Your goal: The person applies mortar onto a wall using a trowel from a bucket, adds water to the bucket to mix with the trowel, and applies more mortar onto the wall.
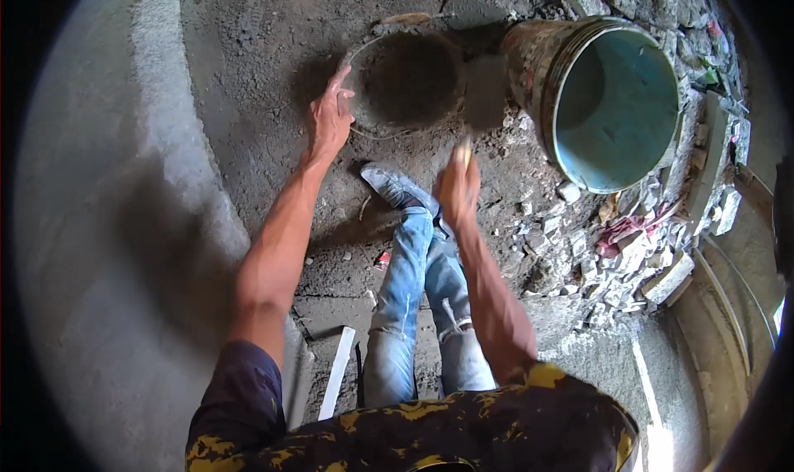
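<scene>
A round bucket (pixel 354 56) stands on the dirt ahead of me, with dark grey material inside and a thin wire-like handle along its near side. My left hand (pixel 331 118) is closed on the bucket's left rim, thumb and fingers bent over the edge. To the right of the bucket, my right hand (pixel 459 189) is wrapped round the pale handle of a trowel. The trowel's flat grey blade (pixel 485 91) points away from me beside the bucket's right edge. Motion blurs the right hand and handle slightly.
A large, stained bucket (pixel 528 62) with a pale green inside stands at the right. Broken rubble (pixel 616 265) and a reddish cloth (pixel 633 230) lie near it. A white strip (pixel 337 373) lies by my legs. A smooth concrete surface (pixel 91 224) runs along the left.
</scene>
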{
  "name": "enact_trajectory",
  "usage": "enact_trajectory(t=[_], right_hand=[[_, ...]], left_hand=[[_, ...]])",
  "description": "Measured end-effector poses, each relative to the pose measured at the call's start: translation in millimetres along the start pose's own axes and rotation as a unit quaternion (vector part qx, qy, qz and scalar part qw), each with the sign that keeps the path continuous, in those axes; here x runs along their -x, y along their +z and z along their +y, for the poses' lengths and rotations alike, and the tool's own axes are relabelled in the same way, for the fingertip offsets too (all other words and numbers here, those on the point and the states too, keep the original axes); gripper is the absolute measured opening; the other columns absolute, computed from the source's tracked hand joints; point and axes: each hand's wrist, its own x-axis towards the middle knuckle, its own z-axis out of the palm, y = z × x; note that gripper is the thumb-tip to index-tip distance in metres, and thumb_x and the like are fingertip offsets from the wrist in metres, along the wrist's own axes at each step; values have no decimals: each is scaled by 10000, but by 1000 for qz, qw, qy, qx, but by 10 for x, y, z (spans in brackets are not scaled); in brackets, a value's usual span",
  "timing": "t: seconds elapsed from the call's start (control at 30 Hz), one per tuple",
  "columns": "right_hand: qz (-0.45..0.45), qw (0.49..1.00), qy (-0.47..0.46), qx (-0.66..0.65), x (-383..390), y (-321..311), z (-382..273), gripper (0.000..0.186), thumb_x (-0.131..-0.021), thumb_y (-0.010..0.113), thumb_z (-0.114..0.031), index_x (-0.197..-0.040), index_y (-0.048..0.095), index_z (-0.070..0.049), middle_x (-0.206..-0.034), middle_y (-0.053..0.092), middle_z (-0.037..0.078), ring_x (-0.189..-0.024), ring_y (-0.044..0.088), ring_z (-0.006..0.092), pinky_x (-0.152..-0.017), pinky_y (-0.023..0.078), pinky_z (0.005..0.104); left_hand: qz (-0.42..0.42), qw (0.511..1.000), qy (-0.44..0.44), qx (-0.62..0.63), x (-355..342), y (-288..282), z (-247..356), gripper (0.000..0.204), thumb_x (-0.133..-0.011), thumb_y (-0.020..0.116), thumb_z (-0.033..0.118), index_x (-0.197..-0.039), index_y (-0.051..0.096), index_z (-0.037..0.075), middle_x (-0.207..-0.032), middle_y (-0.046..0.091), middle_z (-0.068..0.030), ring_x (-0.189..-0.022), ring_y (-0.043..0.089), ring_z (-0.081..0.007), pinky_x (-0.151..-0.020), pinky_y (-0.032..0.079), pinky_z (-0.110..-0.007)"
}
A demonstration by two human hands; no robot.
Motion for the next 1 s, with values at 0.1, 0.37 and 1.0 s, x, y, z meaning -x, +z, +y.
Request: enact_trajectory(t=[0.1, 0.37, 1.0], right_hand=[[-25, 998, -32, -56, -803, 403, -126, 484, -907, 493, -559, -920, 465, -77, -585, 478, 28, -420, 460, 119, -369, 373, 290], [-171, 949, -208, 167, -723, 221, 316, 423, -949, 497, -449, -1022, 535, -34, -629, 566, 69, -533, 574, 171, -466, 467, 325], [-70, 903, -189, 379, -74, -191, 172, 434, -928, 527, -494, -909, 444, -68, -583, 466, 15, -463, 489, 135, -424, 410, 315]], left_hand=[[62, 996, -21, 64, 82, 108, 83, 431, -979, 410, 121, -1408, 383, 91, -872, 678, -121, -516, 594, -173, -547, 517, -323], [1, 986, -103, 133, 213, 42, -222, 421, -1010, 385, 221, -1427, 385, 164, -796, 651, -76, -548, 577, -110, -475, 512, -263], [53, 936, -201, 283, 282, 55, -79, 294, -993, 469, 229, -1227, 574, 84, -671, 639, -87, -495, 537, -96, -442, 470, -236]])
